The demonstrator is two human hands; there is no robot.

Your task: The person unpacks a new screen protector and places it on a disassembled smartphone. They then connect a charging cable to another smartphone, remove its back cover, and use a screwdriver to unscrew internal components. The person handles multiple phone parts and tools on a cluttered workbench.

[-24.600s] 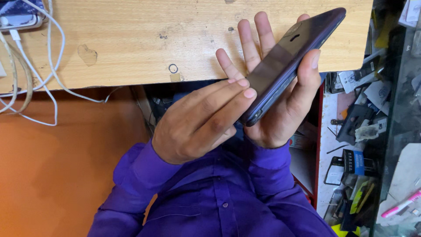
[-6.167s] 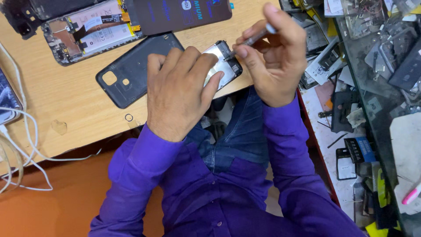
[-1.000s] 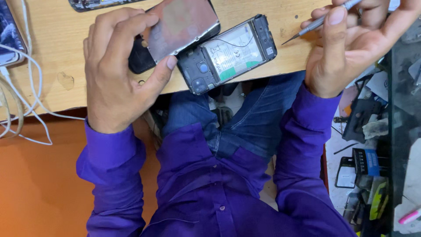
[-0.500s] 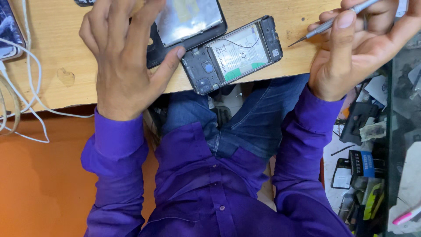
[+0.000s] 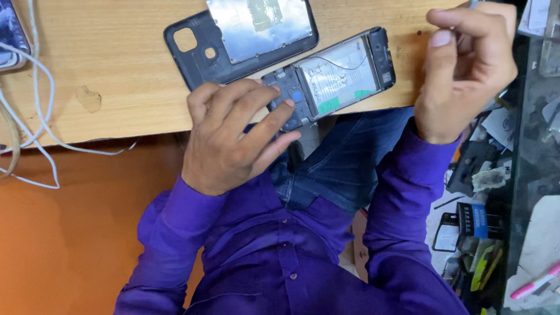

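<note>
An opened phone (image 5: 335,73) with its battery and board showing lies tilted at the front edge of the wooden table (image 5: 116,76). My left hand (image 5: 233,137) grips its near end, fingertips on the dark camera section. Just behind it a black back cover (image 5: 192,49) lies flat with a glossy screen panel (image 5: 259,26) resting on it. My right hand (image 5: 461,64) is raised at the table's right end, its fingers pinched on a thin metal tool that is almost wholly hidden at the top edge.
White cables (image 5: 35,116) trail over the table's left edge, and another device (image 5: 11,35) lies at the far left. To the right stands a glass counter (image 5: 536,146) with loose phone parts and boxes (image 5: 472,219) and a pink marker (image 5: 536,286).
My left hand has let go of the back cover and screen panel, which now lie on the table, and has moved down onto the opened phone's near end. The right hand stays raised.
</note>
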